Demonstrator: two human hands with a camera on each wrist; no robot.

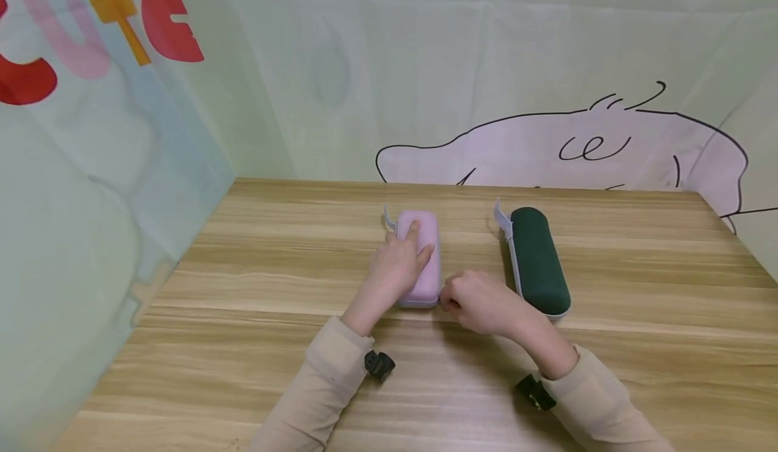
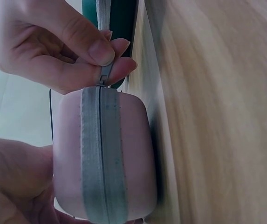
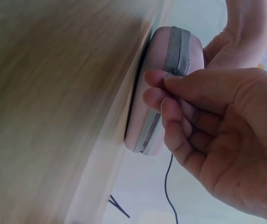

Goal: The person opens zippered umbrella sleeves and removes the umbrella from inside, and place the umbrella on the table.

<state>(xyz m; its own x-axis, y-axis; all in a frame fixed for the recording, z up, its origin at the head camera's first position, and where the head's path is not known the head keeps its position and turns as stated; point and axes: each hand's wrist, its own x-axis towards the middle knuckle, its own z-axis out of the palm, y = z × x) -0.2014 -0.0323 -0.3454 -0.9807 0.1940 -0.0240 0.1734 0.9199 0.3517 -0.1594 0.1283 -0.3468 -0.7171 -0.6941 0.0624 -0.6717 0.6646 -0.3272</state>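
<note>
A pink zip-up glasses case (image 1: 430,273) with a grey zipper band lies lengthwise on the table. My left hand (image 1: 398,263) holds it from above, index finger and thumb on the lid, other fingers over the left side. At the near right corner, my right hand (image 1: 480,301) pinches the zipper pull (image 2: 106,72) between thumb and forefinger. The zipper band (image 2: 100,154) is closed across the near end; beyond the slider, the right wrist view shows a dark gap along the long side (image 3: 150,130). A dark green case (image 1: 539,259) of similar shape lies right of my right hand.
The wood-grain table (image 1: 273,263) reaches back to a printed cloth backdrop (image 1: 425,67). Grey strap loops stick out from the pink case's far left corner and from the green case (image 1: 502,217). A black wrist camera (image 1: 379,365) sits at the left sleeve, another (image 1: 535,393) at the right.
</note>
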